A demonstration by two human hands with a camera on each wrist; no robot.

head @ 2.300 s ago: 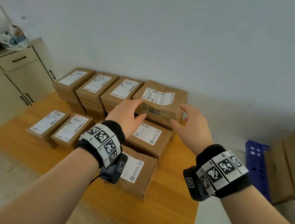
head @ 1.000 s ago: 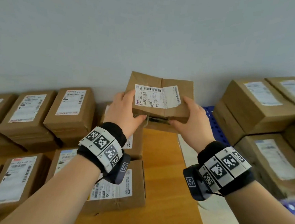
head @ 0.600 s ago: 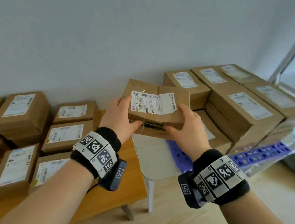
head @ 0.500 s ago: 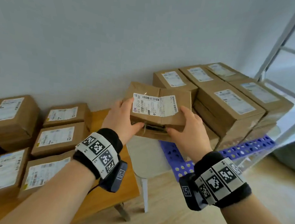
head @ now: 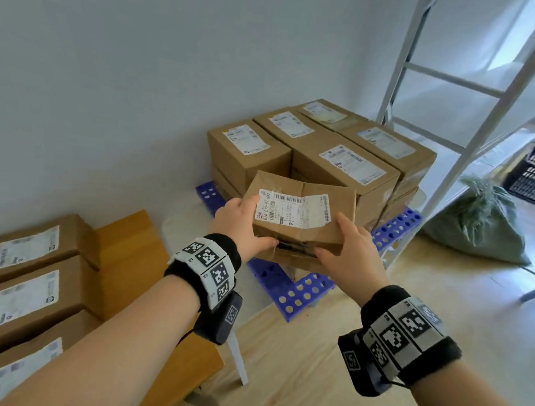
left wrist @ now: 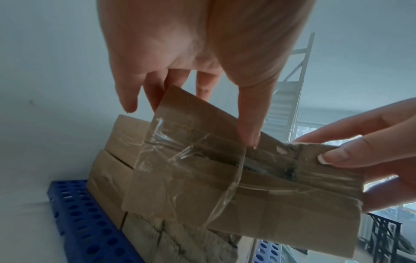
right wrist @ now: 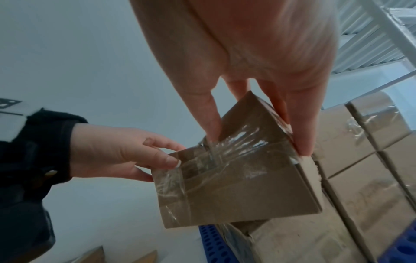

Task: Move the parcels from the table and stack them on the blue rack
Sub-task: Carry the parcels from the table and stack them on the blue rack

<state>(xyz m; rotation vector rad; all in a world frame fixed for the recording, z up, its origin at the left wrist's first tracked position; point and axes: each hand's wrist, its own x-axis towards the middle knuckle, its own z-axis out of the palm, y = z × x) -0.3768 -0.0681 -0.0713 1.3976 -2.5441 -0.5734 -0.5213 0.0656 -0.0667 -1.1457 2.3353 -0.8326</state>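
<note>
Since the earlier frame the parcel (head: 300,216) has come off the worktop (head: 127,256) stack w/ both hands & swung right; it's now held in the air over the near part of the blue rack (head: 300,293), label up, just in front of the stacked parcels (head: 327,153) already on the rack. Whether it touches the box below it: can't tell.

L hand (head: 242,223) grips the parcel's left end, thumb on the near face, fingers along the far side. R hand (head: 352,251) grips the right end the same way, thumb on the taped near face. Both grips partly closed round the box, fingers fairly straight. Wrist views show clear tape (left wrist: 191,160) across the parcel's seam & the L thumb (right wrist: 166,158) pressed at its edge.

More parcels (head: 26,276) sit on the worktop at left, well apart from the rack. White shelving frame (head: 460,90) stands behind the rack at right; a green sack (head: 478,229) lies on the floor under it.
</note>
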